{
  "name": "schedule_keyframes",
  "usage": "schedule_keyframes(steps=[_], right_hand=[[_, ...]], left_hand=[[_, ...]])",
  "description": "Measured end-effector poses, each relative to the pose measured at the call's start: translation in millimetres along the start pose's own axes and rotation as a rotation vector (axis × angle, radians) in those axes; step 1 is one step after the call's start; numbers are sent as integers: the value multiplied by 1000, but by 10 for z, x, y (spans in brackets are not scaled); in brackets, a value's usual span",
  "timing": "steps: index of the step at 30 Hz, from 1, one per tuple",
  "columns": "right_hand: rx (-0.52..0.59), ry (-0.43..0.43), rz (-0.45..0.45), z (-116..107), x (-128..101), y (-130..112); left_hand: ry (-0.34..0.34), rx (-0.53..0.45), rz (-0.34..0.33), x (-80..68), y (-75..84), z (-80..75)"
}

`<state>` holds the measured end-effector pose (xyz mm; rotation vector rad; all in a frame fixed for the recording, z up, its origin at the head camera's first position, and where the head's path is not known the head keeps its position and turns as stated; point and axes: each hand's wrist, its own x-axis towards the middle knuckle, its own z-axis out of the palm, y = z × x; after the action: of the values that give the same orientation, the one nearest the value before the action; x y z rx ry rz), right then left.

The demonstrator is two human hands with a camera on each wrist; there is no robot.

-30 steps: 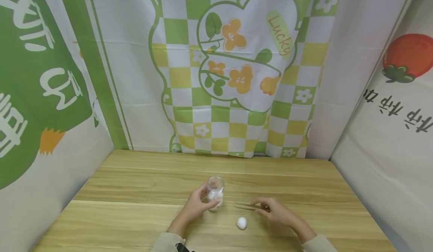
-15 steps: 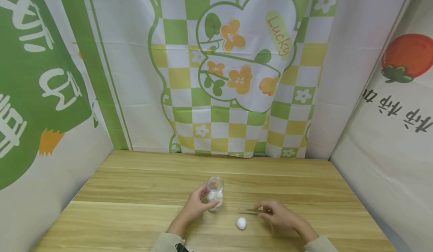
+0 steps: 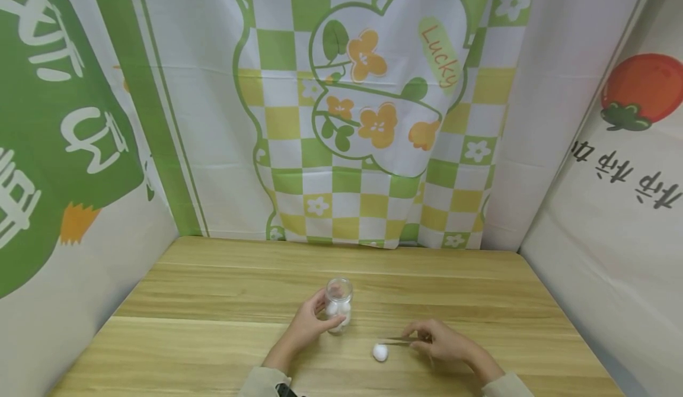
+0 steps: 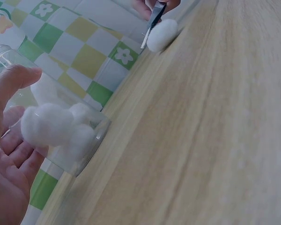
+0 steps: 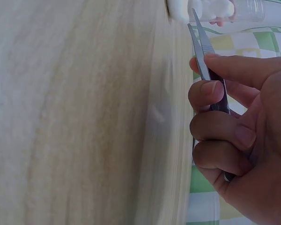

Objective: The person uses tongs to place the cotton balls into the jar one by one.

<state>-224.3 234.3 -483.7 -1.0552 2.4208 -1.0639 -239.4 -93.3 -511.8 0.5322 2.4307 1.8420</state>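
Note:
My left hand [image 3: 308, 324] grips a clear, lidless jar [image 3: 339, 291] that stands on the table, fingers round one side and thumb across the front. Several white cotton balls [image 4: 49, 124] fill the lower part of the jar. In my right hand [image 3: 440, 341] I hold metal tweezers [image 5: 203, 51] between thumb and fingers, the tips slightly apart. One loose cotton ball [image 3: 380, 352] lies on the table to the right of the jar. The tweezer tips are right at its upper edge in the head view and overlap it in the left wrist view.
The wooden table [image 3: 224, 290] runs back to a green and yellow checked curtain [image 3: 347, 201]. Printed cloth walls [image 3: 603, 255] close in the left and right sides. A dark watch band [image 3: 285, 390] shows at the left sleeve.
My right hand has moved slightly right and toward me, bringing the tweezers from beside the jar down to the loose cotton ball. The left hand and jar have stayed in place.

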Motion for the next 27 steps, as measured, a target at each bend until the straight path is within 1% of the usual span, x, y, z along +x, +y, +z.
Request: schedule_keyframes(steps=[6, 14, 20, 27], right_hand=[[17, -20, 23, 3, -23, 13], [62, -50, 88, 7, -35, 7], [69, -53, 81, 30, -26, 24], [44, -60, 65, 45, -9, 46]], left_hand=[[5, -19, -9, -1, 18, 3], [8, -25, -10, -2, 29, 2], [5, -22, -6, -5, 25, 3], [10, -18, -16, -2, 29, 4]])
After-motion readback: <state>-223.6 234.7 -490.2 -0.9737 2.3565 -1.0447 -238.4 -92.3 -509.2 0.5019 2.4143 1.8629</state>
